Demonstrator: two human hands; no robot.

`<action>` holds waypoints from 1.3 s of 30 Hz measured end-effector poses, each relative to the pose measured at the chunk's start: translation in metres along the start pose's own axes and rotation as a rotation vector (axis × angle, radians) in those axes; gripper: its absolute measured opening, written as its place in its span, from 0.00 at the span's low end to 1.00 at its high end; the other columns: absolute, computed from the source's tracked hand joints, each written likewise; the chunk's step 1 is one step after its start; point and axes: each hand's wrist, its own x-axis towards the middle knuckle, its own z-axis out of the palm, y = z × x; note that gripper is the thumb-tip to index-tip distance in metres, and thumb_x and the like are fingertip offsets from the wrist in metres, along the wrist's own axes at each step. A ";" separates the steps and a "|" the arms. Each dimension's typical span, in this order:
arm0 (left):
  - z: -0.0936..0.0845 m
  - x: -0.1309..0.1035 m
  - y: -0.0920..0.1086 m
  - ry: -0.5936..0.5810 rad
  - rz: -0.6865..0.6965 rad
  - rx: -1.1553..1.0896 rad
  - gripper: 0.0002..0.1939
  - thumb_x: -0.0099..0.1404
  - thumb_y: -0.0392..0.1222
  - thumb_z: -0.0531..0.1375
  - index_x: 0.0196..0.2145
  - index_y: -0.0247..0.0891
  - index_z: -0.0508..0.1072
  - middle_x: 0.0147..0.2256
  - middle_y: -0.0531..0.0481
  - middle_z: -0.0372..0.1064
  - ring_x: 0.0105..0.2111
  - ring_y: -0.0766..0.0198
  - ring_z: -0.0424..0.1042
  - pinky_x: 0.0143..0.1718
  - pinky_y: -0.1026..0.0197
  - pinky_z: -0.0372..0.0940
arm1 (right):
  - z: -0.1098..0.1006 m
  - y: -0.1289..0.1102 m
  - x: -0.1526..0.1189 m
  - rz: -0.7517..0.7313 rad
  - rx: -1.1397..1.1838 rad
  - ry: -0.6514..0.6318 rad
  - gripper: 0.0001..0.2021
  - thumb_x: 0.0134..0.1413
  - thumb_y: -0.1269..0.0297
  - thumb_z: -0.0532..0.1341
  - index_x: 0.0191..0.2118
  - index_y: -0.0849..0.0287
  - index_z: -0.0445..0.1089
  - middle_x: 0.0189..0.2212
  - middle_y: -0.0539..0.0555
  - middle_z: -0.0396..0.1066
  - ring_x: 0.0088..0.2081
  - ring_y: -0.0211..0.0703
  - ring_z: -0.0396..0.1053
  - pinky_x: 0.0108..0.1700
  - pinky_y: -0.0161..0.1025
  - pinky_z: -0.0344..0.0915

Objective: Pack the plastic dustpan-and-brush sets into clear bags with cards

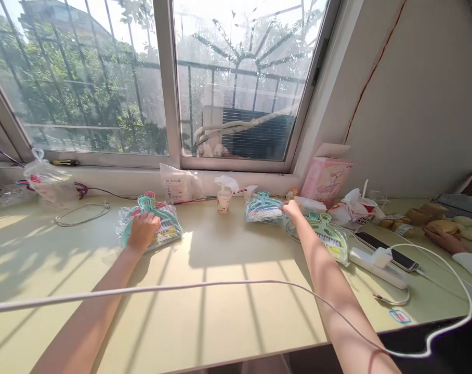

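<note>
Near the bench's point(220, 291) back edge, left hand point(143, 232) presses one teal packet point(164, 221), handle windowward; right hand point(291, 209) pinches another packet point(264, 209); a third packet point(329, 236) lies beside.

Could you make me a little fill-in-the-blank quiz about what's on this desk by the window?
1. The left hand rests on a teal plastic dustpan-and-brush set in clear ____.
2. The right hand touches another teal set lying near the ____.
3. A white cable runs across the pale ____ desk.

Missing words: wrapping; window; yellow
</note>
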 end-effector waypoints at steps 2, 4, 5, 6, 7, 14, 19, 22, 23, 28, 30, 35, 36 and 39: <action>-0.002 0.000 0.014 0.131 0.043 -0.061 0.22 0.65 0.53 0.62 0.20 0.45 0.58 0.40 0.38 0.77 0.61 0.35 0.72 0.77 0.28 0.49 | -0.014 -0.001 -0.007 0.001 0.023 -0.026 0.13 0.56 0.71 0.72 0.47 0.61 0.87 0.46 0.68 0.87 0.57 0.64 0.84 0.62 0.51 0.78; 0.001 -0.003 0.045 0.266 0.041 -0.105 0.20 0.69 0.52 0.63 0.23 0.43 0.64 0.54 0.43 0.79 0.68 0.36 0.66 0.81 0.28 0.39 | -0.026 -0.004 -0.020 -0.038 0.120 -0.021 0.14 0.58 0.70 0.70 0.49 0.59 0.87 0.48 0.65 0.87 0.58 0.62 0.84 0.66 0.51 0.76; 0.003 -0.005 0.067 0.341 0.014 -0.128 0.19 0.71 0.52 0.64 0.25 0.43 0.67 0.59 0.44 0.77 0.71 0.36 0.64 0.82 0.27 0.37 | -0.029 -0.007 -0.029 -0.062 0.195 -0.011 0.14 0.58 0.69 0.70 0.49 0.58 0.86 0.46 0.64 0.88 0.57 0.61 0.84 0.65 0.52 0.76; 0.008 -0.007 0.091 0.388 -0.020 -0.171 0.18 0.73 0.52 0.63 0.27 0.43 0.71 0.64 0.43 0.75 0.73 0.36 0.62 0.82 0.27 0.38 | -0.032 -0.011 -0.039 -0.084 0.277 0.001 0.14 0.57 0.68 0.69 0.49 0.58 0.86 0.45 0.62 0.88 0.55 0.61 0.85 0.64 0.52 0.76; 0.013 -0.009 0.116 0.433 -0.063 -0.233 0.18 0.75 0.54 0.62 0.30 0.43 0.75 0.67 0.43 0.72 0.74 0.36 0.60 0.82 0.28 0.42 | -0.032 -0.016 -0.051 -0.105 0.361 0.006 0.14 0.57 0.66 0.69 0.48 0.58 0.86 0.43 0.62 0.88 0.54 0.61 0.85 0.63 0.52 0.77; 0.060 -0.025 0.213 -0.302 -0.547 -1.186 0.38 0.77 0.78 0.54 0.58 0.43 0.83 0.63 0.33 0.79 0.71 0.33 0.73 0.70 0.33 0.69 | 0.012 -0.044 -0.149 -0.239 0.603 -0.035 0.18 0.64 0.59 0.65 0.55 0.55 0.82 0.47 0.62 0.86 0.45 0.61 0.84 0.56 0.54 0.80; 0.091 -0.059 0.199 -0.616 -0.530 -1.423 0.48 0.62 0.87 0.65 0.60 0.43 0.83 0.55 0.33 0.85 0.66 0.32 0.79 0.66 0.33 0.74 | 0.048 -0.038 -0.188 -0.176 0.422 -0.111 0.17 0.68 0.64 0.58 0.59 0.51 0.74 0.60 0.65 0.80 0.56 0.66 0.81 0.63 0.63 0.76; 0.101 -0.071 0.191 -0.624 -0.611 -1.367 0.45 0.63 0.80 0.71 0.59 0.37 0.82 0.52 0.30 0.86 0.61 0.32 0.83 0.64 0.32 0.76 | 0.054 -0.034 -0.199 -0.295 0.317 -0.128 0.18 0.66 0.68 0.59 0.59 0.51 0.73 0.71 0.65 0.71 0.70 0.67 0.71 0.71 0.68 0.67; 0.103 -0.073 0.189 -0.601 -0.619 -1.351 0.41 0.64 0.74 0.74 0.59 0.36 0.82 0.51 0.31 0.86 0.59 0.34 0.83 0.64 0.33 0.76 | 0.053 -0.034 -0.201 -0.375 0.295 -0.136 0.17 0.65 0.69 0.60 0.58 0.51 0.74 0.71 0.65 0.70 0.72 0.67 0.68 0.73 0.68 0.65; 0.102 -0.075 0.182 -0.482 -0.630 -1.392 0.36 0.63 0.52 0.80 0.64 0.42 0.78 0.51 0.39 0.86 0.54 0.42 0.85 0.61 0.38 0.78 | 0.047 -0.037 -0.204 -0.648 0.303 -0.324 0.09 0.74 0.67 0.60 0.50 0.53 0.78 0.53 0.61 0.83 0.55 0.57 0.80 0.66 0.53 0.68; 0.099 -0.074 0.182 -0.437 -0.663 -1.366 0.37 0.64 0.51 0.80 0.67 0.43 0.76 0.53 0.40 0.85 0.54 0.44 0.85 0.60 0.41 0.79 | 0.047 -0.036 -0.204 -0.651 0.229 -0.414 0.09 0.75 0.66 0.61 0.40 0.54 0.78 0.43 0.59 0.84 0.49 0.56 0.81 0.64 0.50 0.68; 0.088 -0.072 0.189 -0.366 -0.652 -1.317 0.44 0.64 0.52 0.79 0.73 0.52 0.71 0.58 0.44 0.82 0.57 0.47 0.83 0.58 0.46 0.80 | 0.051 -0.031 -0.197 -0.483 0.282 -0.464 0.18 0.74 0.66 0.62 0.28 0.53 0.71 0.38 0.60 0.84 0.48 0.57 0.82 0.59 0.47 0.70; 0.086 -0.072 0.192 -0.380 -0.621 -1.332 0.45 0.63 0.53 0.79 0.73 0.52 0.70 0.58 0.44 0.82 0.58 0.47 0.83 0.58 0.46 0.80 | 0.051 -0.031 -0.195 -0.412 0.341 -0.475 0.16 0.74 0.65 0.63 0.29 0.53 0.72 0.37 0.59 0.83 0.46 0.57 0.82 0.59 0.48 0.71; 0.081 -0.074 0.198 -0.427 -0.542 -1.371 0.43 0.63 0.51 0.80 0.71 0.48 0.72 0.56 0.42 0.83 0.61 0.44 0.81 0.62 0.43 0.78 | 0.054 -0.029 -0.190 -0.165 0.576 -0.494 0.05 0.68 0.63 0.67 0.38 0.54 0.73 0.36 0.55 0.83 0.40 0.53 0.82 0.56 0.49 0.75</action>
